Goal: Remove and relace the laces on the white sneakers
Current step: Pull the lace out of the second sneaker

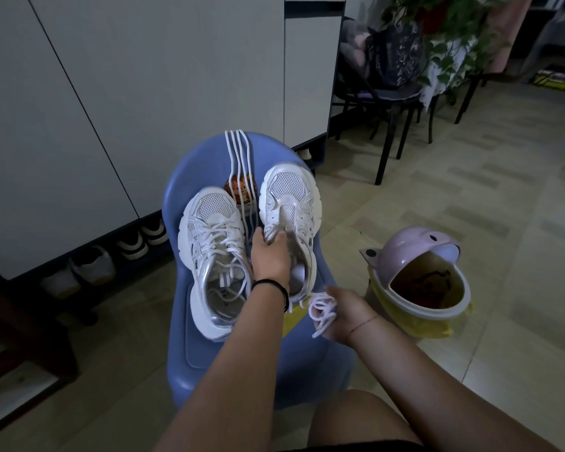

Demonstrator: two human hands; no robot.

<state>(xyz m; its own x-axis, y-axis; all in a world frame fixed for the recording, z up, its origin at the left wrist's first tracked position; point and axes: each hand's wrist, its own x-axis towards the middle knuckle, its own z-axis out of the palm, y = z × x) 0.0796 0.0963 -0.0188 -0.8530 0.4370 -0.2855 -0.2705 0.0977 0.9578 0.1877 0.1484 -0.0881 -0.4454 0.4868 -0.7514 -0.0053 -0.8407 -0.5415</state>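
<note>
on the seat of the round blue plastic chair point(206, 158) lie two white mesh sneakers. the left hand point(269, 256) grips the tongue of the unlaced white sneaker point(291, 190) on the seat's right part, with the fingers curled around it. the right hand point(346, 314), at the seat's front right edge, is closed around a bunched white lace point(322, 313). the laced white sneaker point(209, 243) lies on the seat's left part. a long white lace point(238, 151) hangs over the chair's back.

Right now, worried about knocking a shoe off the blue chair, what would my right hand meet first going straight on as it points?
Probably the heel of the unlaced sneaker, just ahead of the right hand, which holds a bunched lace; depth is unclear.
</note>
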